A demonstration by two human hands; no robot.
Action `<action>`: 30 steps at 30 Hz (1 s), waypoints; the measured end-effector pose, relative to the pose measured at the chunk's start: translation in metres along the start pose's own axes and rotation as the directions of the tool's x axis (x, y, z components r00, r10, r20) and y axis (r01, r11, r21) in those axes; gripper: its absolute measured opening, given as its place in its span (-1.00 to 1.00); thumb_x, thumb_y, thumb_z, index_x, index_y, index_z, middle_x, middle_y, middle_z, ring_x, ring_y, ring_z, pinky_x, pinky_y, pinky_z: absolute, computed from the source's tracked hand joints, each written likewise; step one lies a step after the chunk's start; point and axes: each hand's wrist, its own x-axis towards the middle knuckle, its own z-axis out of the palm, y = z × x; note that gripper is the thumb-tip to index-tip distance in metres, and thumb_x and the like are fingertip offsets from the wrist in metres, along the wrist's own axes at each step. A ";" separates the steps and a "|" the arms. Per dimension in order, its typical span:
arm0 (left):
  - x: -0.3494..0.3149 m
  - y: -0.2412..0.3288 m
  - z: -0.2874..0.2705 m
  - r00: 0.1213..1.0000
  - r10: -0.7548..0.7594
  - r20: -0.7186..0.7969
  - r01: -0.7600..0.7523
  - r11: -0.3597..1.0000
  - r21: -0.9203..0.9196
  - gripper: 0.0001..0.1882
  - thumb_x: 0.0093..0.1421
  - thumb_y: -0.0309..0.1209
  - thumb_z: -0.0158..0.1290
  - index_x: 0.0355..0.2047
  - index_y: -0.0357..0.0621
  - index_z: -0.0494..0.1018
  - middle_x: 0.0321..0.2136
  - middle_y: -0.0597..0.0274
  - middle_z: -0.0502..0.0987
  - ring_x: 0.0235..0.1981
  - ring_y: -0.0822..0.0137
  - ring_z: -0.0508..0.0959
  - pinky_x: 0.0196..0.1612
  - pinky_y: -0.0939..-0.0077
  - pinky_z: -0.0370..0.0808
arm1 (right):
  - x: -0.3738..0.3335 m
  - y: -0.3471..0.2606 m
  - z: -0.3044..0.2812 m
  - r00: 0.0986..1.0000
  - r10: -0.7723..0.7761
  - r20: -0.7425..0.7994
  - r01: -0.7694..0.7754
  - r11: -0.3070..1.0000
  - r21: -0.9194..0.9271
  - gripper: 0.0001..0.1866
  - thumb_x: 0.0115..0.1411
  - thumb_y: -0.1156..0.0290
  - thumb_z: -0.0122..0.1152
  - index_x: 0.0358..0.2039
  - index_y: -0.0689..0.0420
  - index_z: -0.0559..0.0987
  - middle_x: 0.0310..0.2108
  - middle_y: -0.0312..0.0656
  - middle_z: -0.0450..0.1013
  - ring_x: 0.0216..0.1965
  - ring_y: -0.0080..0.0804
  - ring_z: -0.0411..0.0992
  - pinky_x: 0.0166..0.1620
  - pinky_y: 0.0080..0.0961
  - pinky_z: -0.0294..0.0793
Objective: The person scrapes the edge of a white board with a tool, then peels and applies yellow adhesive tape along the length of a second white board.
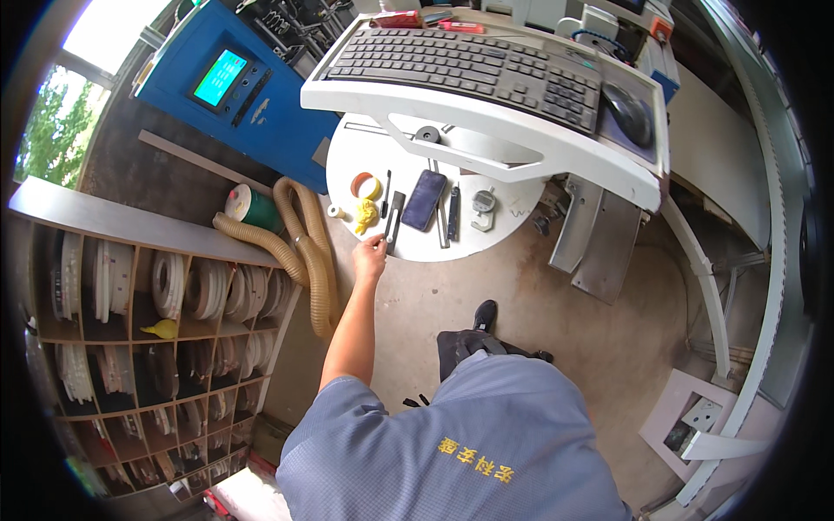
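My left hand (371, 255) reaches to the near left edge of a round white table (347, 158). Its fingers are bent together at the lower end of a narrow dark grey tool (395, 212); what lies between them is too small to make out. Beside the hand are a crumpled yellow thing (366, 215), tape rolls (370, 187) and a small pale spool (336, 211). A black pen-like stick (386, 193) lies beyond. Farther right rest a dark phone (424, 201), a metal strip (443, 221), a slim black tool (453, 213) and a digital gauge (483, 207). My right hand is out of sight.
A white shelf with a keyboard (469, 65) and mouse (627, 113) overhangs the table's far side. At left stand a blue machine (187, 65), a ribbed tan hose (320, 286) and a rack (130, 337) of coiled rolls. Metal plates (599, 252) jut out at right.
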 end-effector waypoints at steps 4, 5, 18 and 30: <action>0.046 0.046 0.004 0.941 0.254 -0.225 -0.213 0.958 0.192 -0.77 0.28 -0.22 0.22 -0.20 -0.09 0.67 -0.16 0.04 0.60 -0.10 0.00 0.63 -0.03 0.14 0.55 | 0.012 0.024 -0.030 0.978 -0.185 -0.096 0.156 0.955 -0.251 -0.72 0.36 0.37 0.13 -0.08 0.26 0.67 -0.31 -0.13 0.64 -0.34 -0.30 0.59 -0.22 -0.30 0.58; 0.066 0.062 -0.002 0.954 0.222 -0.203 -0.169 0.954 0.246 -0.75 0.27 -0.22 0.23 -0.16 -0.09 0.67 -0.06 0.04 0.57 -0.05 0.01 0.60 0.00 0.15 0.54 | 0.015 -0.005 -0.028 0.962 -0.251 -0.109 0.211 0.934 -0.288 -0.72 0.36 0.37 0.12 -0.06 0.26 0.66 -0.31 -0.13 0.64 -0.35 -0.31 0.58 -0.25 -0.31 0.58; -0.021 0.206 0.000 0.657 0.410 0.632 0.403 0.518 -0.754 -0.78 0.36 -0.29 0.09 -0.11 -0.15 0.49 -0.28 0.19 0.58 -0.21 0.31 0.50 -0.02 0.34 0.41 | -0.017 -0.452 -0.152 0.965 -0.249 -0.086 0.250 0.757 0.604 -0.50 0.33 0.53 0.23 0.28 0.20 0.47 0.15 -0.14 0.49 0.12 -0.42 0.47 0.16 -0.44 0.46; -0.349 0.388 0.029 -0.013 0.902 0.431 0.360 0.406 -0.840 -0.37 0.29 -0.11 0.18 0.23 -0.28 0.41 0.15 0.03 0.43 0.22 0.11 0.42 0.26 0.21 0.34 | -0.197 -0.422 -0.229 0.630 -0.522 -0.575 0.757 0.577 0.306 -0.55 0.16 0.56 0.44 0.07 0.28 0.57 -0.14 -0.12 0.59 -0.13 -0.32 0.56 0.01 -0.40 0.53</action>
